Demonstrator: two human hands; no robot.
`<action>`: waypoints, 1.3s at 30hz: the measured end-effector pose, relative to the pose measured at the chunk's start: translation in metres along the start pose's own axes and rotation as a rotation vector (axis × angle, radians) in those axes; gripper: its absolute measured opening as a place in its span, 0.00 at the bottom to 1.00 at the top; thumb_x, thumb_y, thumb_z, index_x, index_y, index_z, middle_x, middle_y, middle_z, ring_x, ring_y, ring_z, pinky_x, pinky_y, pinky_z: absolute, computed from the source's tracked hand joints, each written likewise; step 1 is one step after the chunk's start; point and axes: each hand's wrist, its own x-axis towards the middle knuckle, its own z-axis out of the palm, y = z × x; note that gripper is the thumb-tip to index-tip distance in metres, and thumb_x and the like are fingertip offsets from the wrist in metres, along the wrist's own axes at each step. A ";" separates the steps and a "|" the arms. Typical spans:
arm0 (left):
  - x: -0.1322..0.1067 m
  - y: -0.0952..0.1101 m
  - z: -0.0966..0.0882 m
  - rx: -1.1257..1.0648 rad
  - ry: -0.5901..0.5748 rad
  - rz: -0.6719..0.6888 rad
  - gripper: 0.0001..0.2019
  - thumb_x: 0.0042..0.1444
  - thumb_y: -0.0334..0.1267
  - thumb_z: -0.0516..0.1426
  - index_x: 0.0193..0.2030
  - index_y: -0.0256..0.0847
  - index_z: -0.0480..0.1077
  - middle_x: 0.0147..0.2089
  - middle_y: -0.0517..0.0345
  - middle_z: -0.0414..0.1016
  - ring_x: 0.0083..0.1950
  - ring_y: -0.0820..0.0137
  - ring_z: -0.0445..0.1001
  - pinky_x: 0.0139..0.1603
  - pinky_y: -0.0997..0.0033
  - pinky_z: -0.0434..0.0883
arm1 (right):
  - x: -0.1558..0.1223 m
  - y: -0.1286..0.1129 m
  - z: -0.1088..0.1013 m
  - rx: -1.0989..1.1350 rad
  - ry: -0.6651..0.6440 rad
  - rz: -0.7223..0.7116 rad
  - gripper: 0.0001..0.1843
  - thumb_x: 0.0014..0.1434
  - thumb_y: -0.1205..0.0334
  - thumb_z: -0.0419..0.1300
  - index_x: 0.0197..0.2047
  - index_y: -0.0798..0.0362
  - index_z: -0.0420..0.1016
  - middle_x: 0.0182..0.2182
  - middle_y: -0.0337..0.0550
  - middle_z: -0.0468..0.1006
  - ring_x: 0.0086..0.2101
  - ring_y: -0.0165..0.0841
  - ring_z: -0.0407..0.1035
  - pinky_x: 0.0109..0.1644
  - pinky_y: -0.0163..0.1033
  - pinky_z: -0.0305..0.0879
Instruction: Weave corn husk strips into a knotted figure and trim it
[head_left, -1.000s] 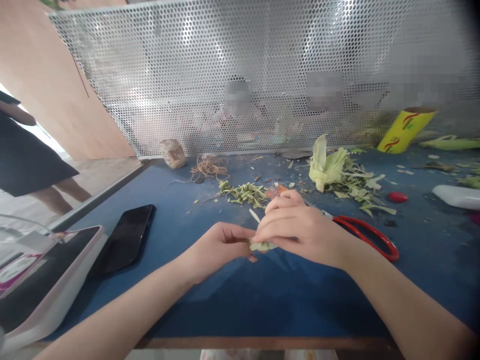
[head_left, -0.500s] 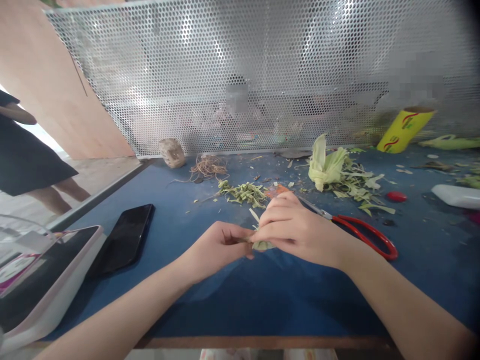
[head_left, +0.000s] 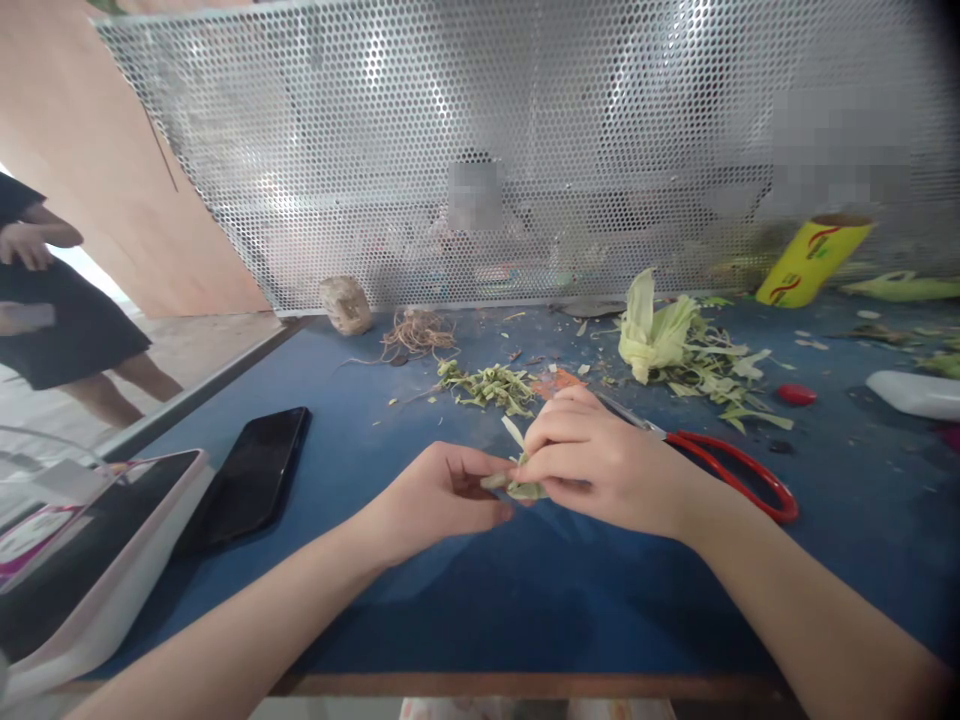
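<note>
In the head view, my right hand (head_left: 600, 455) pinches a small folded bundle of pale green corn husk (head_left: 527, 491) above the table. My left hand (head_left: 442, 495) is close against its left end, with thumb and forefinger apart and the husk's pale tip between them. Whether those fingers touch it is hard to see. Just beyond lies a pile of small twisted husk pieces (head_left: 487, 388). Red-handled scissors (head_left: 739, 470) rest partly hidden behind my right hand and forearm. A larger bunch of husk leaves (head_left: 656, 335) stands farther back, with loose strips beside it.
On the blue table (head_left: 465, 610) lie a black phone (head_left: 251, 475), a white-rimmed tray (head_left: 142, 560), brown string (head_left: 420, 335) and a ball of twine (head_left: 346, 305). A yellow tube (head_left: 814, 262) leans at right. Perforated metal (head_left: 525, 120) closes the back. A person (head_left: 64, 290) stands at left.
My left thumb and forefinger have parted, baring the husk's left tip. My right hand has shifted slightly right with the husk. The standing person's hands have come into view.
</note>
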 end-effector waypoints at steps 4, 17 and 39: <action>0.002 -0.001 0.000 0.015 -0.005 -0.012 0.14 0.41 0.27 0.62 0.37 0.41 0.76 0.30 0.61 0.79 0.29 0.78 0.71 0.34 0.81 0.67 | 0.000 -0.001 0.000 0.007 -0.040 -0.033 0.09 0.57 0.70 0.51 0.31 0.54 0.72 0.29 0.42 0.71 0.34 0.29 0.63 0.45 0.39 0.57; 0.001 0.002 -0.001 0.099 0.037 -0.011 0.09 0.40 0.30 0.63 0.32 0.38 0.77 0.29 0.59 0.78 0.29 0.73 0.72 0.35 0.74 0.68 | 0.003 -0.006 -0.006 -0.014 -0.141 -0.077 0.11 0.60 0.70 0.48 0.34 0.55 0.72 0.30 0.43 0.71 0.34 0.30 0.60 0.41 0.36 0.58; 0.003 0.000 -0.003 0.181 0.053 0.083 0.08 0.41 0.33 0.62 0.31 0.35 0.77 0.31 0.56 0.77 0.33 0.69 0.72 0.38 0.70 0.68 | 0.001 -0.008 -0.002 0.053 -0.159 0.082 0.06 0.55 0.71 0.53 0.34 0.54 0.70 0.33 0.43 0.71 0.36 0.29 0.63 0.43 0.34 0.61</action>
